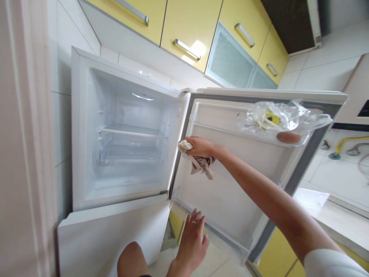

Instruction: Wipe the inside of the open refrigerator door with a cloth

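Note:
My right hand (200,146) is closed around a crumpled cloth (201,164), pale with brown patterning, and presses it at the hinge side of the open fridge door (230,169). Part of the cloth hangs below my fingers. Lower down, my left hand (191,238) has its fingers stretched out near the door's bottom shelf (213,231), with nothing in it; a ring shows on one finger. I cannot tell whether it touches the shelf. The fridge compartment (129,104) stands open to the left, with a glass shelf (134,130) and a clear drawer (129,155) inside.
A clear plastic bag (284,115) with something yellow in it and a brown egg-shaped thing (288,137) sit in the door's upper shelf. Yellow cabinets (190,23) hang overhead. My knee (132,259) is before the lower white door (115,234). A counter (343,227) lies at right.

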Tool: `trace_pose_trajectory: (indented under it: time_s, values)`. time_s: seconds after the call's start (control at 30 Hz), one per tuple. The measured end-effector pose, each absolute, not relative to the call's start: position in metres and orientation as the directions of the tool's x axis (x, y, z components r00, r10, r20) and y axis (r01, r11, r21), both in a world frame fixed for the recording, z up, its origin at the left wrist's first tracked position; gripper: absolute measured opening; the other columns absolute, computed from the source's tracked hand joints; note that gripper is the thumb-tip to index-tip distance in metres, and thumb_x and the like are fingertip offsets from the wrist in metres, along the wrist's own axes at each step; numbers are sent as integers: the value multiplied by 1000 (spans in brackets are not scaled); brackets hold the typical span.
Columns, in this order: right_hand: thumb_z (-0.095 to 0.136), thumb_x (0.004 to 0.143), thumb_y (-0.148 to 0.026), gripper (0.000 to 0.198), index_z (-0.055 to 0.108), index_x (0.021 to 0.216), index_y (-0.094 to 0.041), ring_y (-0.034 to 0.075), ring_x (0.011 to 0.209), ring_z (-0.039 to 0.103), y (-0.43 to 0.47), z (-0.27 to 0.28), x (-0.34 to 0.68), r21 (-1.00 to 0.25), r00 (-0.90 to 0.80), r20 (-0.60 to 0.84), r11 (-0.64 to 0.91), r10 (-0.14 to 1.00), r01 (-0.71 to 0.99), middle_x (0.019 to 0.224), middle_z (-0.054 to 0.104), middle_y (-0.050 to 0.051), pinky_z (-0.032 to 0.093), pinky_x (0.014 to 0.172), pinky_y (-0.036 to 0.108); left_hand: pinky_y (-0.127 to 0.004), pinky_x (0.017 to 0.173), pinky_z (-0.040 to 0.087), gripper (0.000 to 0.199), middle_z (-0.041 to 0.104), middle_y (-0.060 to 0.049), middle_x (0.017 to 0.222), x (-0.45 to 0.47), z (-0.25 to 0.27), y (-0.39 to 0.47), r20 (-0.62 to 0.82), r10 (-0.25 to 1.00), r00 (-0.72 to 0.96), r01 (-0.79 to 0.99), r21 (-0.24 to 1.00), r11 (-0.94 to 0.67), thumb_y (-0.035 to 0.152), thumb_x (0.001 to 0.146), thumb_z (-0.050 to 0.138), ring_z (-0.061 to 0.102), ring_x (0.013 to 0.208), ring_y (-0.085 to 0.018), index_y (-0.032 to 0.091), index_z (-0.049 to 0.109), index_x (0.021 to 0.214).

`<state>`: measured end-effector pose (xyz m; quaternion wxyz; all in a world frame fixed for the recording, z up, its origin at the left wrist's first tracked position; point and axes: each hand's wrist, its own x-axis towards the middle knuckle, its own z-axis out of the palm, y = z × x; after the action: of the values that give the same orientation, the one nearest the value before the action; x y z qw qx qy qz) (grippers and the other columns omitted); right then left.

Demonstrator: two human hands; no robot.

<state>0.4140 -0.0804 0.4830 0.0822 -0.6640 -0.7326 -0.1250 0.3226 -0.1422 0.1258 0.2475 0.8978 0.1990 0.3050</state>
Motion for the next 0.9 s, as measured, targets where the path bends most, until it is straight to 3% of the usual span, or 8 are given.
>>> trace_pose_trajectory:
  time_s: [0.1,0.17,0.33,0.5,0.63,0.77,0.9]
  values:
    - [66,79,-19,26,66,105,-18,22,97,67,-55,481,416,-140,17,233,16,972,990,107,75,6,50,86,28,-59,129,34,81,41,-13,168,333,104,-132,456,474,753,286,421,-861,-6,75,48,32,159,-29,13,49,154]
    - [66,78,-20,22,67,99,-19,20,91,68,-46,484,422,-224,31,199,15,980,974,99,76,3,51,81,25,-60,129,33,86,42,-10,167,335,95,-127,497,449,742,290,366,-884,-9,74,45,34,158,-26,17,47,155]
    - [64,77,-30,14,62,85,-19,18,73,65,-61,483,450,-434,86,99,-35,991,900,85,74,3,54,67,27,-59,131,29,71,51,-8,162,334,93,-122,539,470,699,292,384,-876,0,84,47,42,154,-24,21,54,152]
    - [62,67,-34,21,60,82,-20,17,66,63,-102,483,473,-550,129,-26,-122,991,826,77,70,2,53,59,27,-60,131,27,75,44,-7,167,333,92,-120,521,449,726,278,375,-884,4,85,54,36,158,-26,26,47,157]
    - [65,61,-35,29,61,86,-20,17,69,63,-145,490,477,-467,148,-47,-152,988,871,78,69,-1,51,59,26,-59,131,26,84,42,-7,168,331,102,-125,471,470,747,324,359,-875,-4,79,50,33,158,-25,24,46,158]
    - [64,63,-39,34,63,92,-21,19,79,65,-207,491,486,-271,192,81,-164,978,949,87,72,1,52,69,28,-60,130,28,84,44,-10,166,327,115,-131,432,487,759,355,352,-866,-7,77,50,36,157,-26,23,49,155]
    - [64,70,-45,32,65,92,-22,24,86,68,-265,484,509,-196,357,211,-319,910,927,92,75,5,54,79,34,-63,129,28,82,45,-12,166,324,116,-131,442,483,756,347,355,-868,-6,78,50,36,157,-28,23,49,154]
